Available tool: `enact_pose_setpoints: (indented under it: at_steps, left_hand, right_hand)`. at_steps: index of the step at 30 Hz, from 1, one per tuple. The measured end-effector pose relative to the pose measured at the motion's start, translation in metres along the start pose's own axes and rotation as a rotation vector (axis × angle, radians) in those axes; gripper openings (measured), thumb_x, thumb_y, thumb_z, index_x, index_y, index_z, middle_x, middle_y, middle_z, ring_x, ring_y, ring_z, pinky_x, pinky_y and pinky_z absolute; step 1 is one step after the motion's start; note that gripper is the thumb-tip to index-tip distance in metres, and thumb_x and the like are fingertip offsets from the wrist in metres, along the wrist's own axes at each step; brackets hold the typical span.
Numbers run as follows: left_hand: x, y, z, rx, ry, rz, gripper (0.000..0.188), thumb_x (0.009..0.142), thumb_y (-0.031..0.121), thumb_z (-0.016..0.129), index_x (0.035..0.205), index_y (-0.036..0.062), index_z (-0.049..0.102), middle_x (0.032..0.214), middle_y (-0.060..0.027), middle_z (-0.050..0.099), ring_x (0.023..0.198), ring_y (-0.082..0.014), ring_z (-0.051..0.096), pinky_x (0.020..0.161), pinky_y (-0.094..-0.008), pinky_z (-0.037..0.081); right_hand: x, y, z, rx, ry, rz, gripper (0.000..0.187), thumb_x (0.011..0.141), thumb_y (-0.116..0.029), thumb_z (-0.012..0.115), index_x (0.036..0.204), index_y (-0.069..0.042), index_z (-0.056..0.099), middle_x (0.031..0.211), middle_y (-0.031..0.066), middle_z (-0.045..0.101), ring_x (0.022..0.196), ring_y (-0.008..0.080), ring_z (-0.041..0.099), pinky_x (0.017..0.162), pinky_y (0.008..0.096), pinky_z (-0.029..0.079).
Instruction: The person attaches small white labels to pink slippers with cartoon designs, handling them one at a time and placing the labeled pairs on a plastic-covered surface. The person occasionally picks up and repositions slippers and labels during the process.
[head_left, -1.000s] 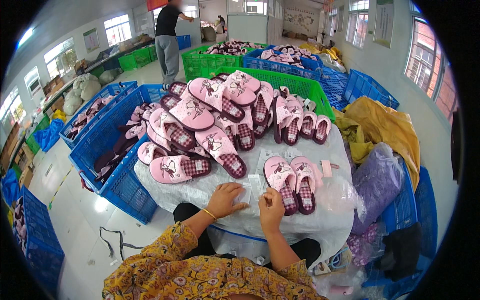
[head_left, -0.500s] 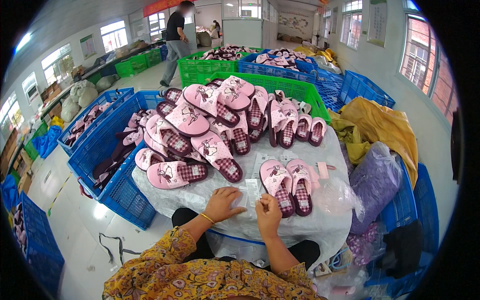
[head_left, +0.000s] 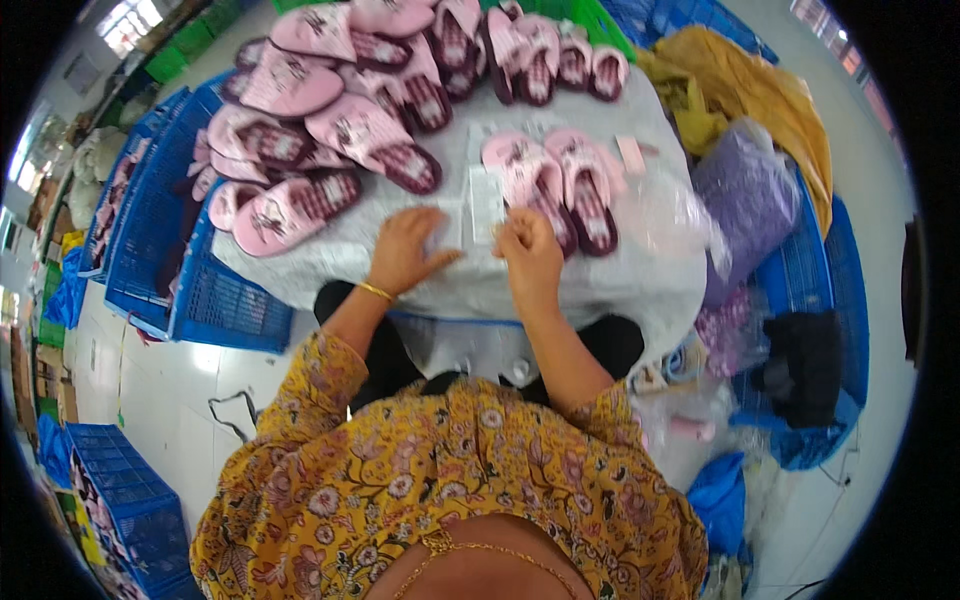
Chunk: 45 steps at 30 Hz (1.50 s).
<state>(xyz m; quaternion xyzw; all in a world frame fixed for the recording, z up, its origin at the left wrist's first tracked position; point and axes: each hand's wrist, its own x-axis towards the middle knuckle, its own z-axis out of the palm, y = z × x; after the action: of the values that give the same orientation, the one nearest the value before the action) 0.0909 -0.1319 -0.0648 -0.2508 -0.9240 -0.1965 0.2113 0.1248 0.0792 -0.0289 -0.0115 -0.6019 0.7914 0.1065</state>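
Observation:
My right hand (head_left: 530, 250) pinches the lower edge of a white printed label strip (head_left: 487, 203) between thumb and fingers. Just beyond it and to the right, a pair of pink slippers with dark checked insoles lies side by side, the left slipper (head_left: 520, 168) partly behind my fingers and the right slipper (head_left: 578, 165) fully in sight. My left hand (head_left: 405, 250) rests open on the table, fingers spread, its thumb toward the label. Beside its fingertips is a small pale, see-through piece (head_left: 450, 232), too faint to name.
A heap of pink slippers (head_left: 290, 80) covers the far left of the wrapped table (head_left: 350, 230). Blue crates (head_left: 235, 305) stand to the left. On the right are a clear plastic bag (head_left: 660, 215), a pink tag (head_left: 632, 155), a purple bundle (head_left: 745, 190) and yellow sacking (head_left: 740, 85).
The view has tipped downward, so the table sits higher in the picture. My left hand has drawn slightly away from the label, while my right keeps its pinch on it.

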Motion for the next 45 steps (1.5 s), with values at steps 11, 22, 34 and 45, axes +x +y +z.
enact_pose_setpoints:
  at_steps: [11, 22, 34, 45]
  left_hand:
    - [0.005, 0.007, -0.009, -0.068, -0.019, -0.04, 0.06, 0.082, 0.045, 0.072, 0.124, 0.0039, 0.061, 0.128, -0.0126, 0.058, 0.117, -0.0328, 0.053, 0.101, -0.0441, 0.039]
    - [0.046, 0.064, -0.01, -1.241, 0.042, -0.629, 0.02, 0.096, 0.015, 0.061, 0.112, 0.0045, 0.067, 0.097, 0.0048, 0.065, 0.082, -0.002, 0.052, 0.072, -0.0197, 0.043]
    - [0.049, -0.009, 0.009, -0.49, -0.188, -0.589, 0.032, 0.088, 0.024, 0.07, 0.106, -0.0022, 0.066, 0.075, -0.0096, 0.068, 0.067, -0.0138, 0.062, 0.061, -0.0309, 0.048]
    - [0.033, -0.007, 0.005, -0.433, -0.071, -0.617, 0.033, 0.087, 0.024, 0.07, 0.108, -0.0008, 0.064, 0.079, -0.0095, 0.067, 0.068, -0.0166, 0.062, 0.064, -0.0315, 0.049]
  right_hand:
    - [-0.01, -0.009, -0.004, -0.015, 0.044, 0.102, 0.031, 0.088, -0.008, 0.069, 0.116, 0.001, 0.057, 0.093, 0.0096, 0.066, 0.077, 0.0104, 0.061, 0.067, 0.0241, 0.053]
    - [-0.011, 0.003, -0.005, -0.295, -0.062, -0.102, 0.026, 0.087, -0.006, 0.07, 0.111, -0.001, 0.061, 0.09, 0.005, 0.069, 0.076, 0.0076, 0.061, 0.066, 0.023, 0.05]
    - [0.076, -0.058, -0.126, -0.98, 0.28, -0.725, 0.022, 0.08, -0.012, 0.071, 0.101, -0.007, 0.064, 0.097, 0.0112, 0.066, 0.093, 0.0339, 0.06, 0.081, 0.044, 0.048]
    - [0.218, -0.054, -0.194, -1.574, 0.146, -0.22, 0.033, 0.078, -0.029, 0.071, 0.104, -0.009, 0.066, 0.104, 0.0135, 0.07, 0.098, 0.0358, 0.064, 0.082, 0.0486, 0.049]
